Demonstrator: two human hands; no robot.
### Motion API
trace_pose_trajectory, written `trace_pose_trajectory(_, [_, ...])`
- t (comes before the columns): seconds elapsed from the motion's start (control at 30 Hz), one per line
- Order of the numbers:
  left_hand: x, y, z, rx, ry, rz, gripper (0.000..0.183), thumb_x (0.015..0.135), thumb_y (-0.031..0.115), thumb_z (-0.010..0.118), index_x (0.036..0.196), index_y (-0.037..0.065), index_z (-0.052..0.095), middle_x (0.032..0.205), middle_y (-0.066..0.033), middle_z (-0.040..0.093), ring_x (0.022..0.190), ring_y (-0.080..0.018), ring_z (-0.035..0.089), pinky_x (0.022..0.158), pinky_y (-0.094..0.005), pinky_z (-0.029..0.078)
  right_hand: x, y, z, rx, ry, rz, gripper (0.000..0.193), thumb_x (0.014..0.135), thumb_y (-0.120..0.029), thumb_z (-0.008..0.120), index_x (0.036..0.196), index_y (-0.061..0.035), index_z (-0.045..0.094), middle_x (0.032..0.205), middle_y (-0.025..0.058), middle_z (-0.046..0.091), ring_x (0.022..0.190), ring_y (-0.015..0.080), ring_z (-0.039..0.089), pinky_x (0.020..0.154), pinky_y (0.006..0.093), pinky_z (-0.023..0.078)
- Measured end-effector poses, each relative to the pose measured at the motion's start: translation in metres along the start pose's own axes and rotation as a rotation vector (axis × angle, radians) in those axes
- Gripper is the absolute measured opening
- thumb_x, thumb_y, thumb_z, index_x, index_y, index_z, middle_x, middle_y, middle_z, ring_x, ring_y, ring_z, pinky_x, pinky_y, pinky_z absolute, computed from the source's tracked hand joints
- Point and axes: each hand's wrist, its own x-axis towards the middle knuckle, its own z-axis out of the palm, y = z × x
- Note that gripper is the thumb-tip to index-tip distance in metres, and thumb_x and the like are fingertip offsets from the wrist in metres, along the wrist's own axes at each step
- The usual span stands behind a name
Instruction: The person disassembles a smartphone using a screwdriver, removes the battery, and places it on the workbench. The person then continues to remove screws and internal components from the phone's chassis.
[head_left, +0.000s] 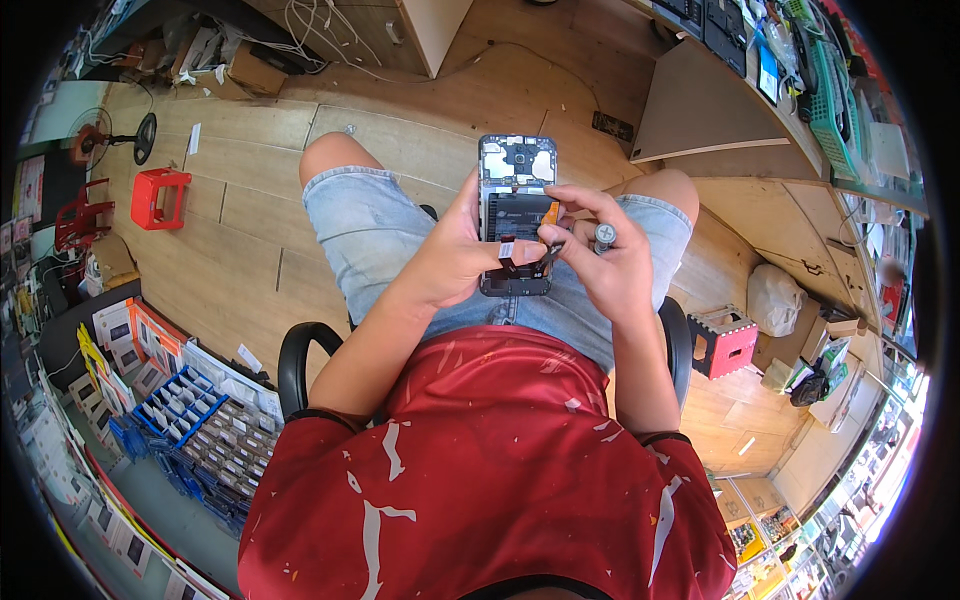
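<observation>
Above my lap is a smartphone (518, 165) with its back cover off, baring the camera area, circuit board and a black battery (512, 212). My left hand (455, 248) grips its left side, the thumb laid across the lower part by a small dark strip with a white label (506, 250). An orange tab (550, 213) shows at the battery's right edge, close to the fingers of my right hand (610, 262). A screwdriver (604, 236) is tucked in that hand, its round grey end facing up. By the right thumb is a small dark piece (549, 256); whether it is pinched is unclear.
Chair armrests (305, 360) flank me. A red stool (160, 198) and a fan (145, 138) stand at left; trays of small boxes (185, 405) lie lower left. On the right are a desk (720, 120), a pink and black step stool (724, 342) and a plastic bag (775, 300).
</observation>
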Motion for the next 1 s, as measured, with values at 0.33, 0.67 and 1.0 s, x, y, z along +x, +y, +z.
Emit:
trace_pose_trajectory(0.33, [-0.0010,-0.0011,0.0007,0.025,-0.006,0.021,0.081,0.090,0.001,0.086,0.156,0.006,0.040,0.132,-0.0075,0.066,0.120,-0.0181,0.068,0.105,-0.0368,0.056,0.0003,-0.0015,-0.0004,-0.024,0.028,-0.075,0.038,0.088,0.004,0.080,0.125,-0.0060,0.077,0.114,0.0068,0.069,0.090,0.0130,0.062,0.075,0.0264,0.051])
trace_pose_trajectory(0.67, [-0.0015,-0.0062,0.0040,0.018,0.016,0.033,0.068,0.100,0.002,0.075,0.158,0.008,0.040,0.136,-0.0073,0.064,0.122,-0.0165,0.066,0.104,-0.0362,0.057,-0.0024,-0.0034,0.0026,-0.075,0.059,-0.127,0.043,0.086,0.008,0.078,0.127,-0.0036,0.076,0.118,0.0039,0.055,0.074,0.0043,0.050,0.075,0.0208,0.044])
trace_pose_trajectory(1.0, [-0.0030,-0.0038,0.0054,0.005,0.034,0.003,0.065,0.101,-0.003,0.070,0.158,0.008,0.041,0.137,-0.0061,0.064,0.125,-0.0164,0.065,0.105,-0.0362,0.056,-0.0053,-0.0075,0.0040,-0.131,0.065,-0.102,0.044,0.087,0.004,0.083,0.129,-0.0074,0.077,0.118,0.0072,0.056,0.096,0.0139,0.065,0.072,0.0224,0.056])
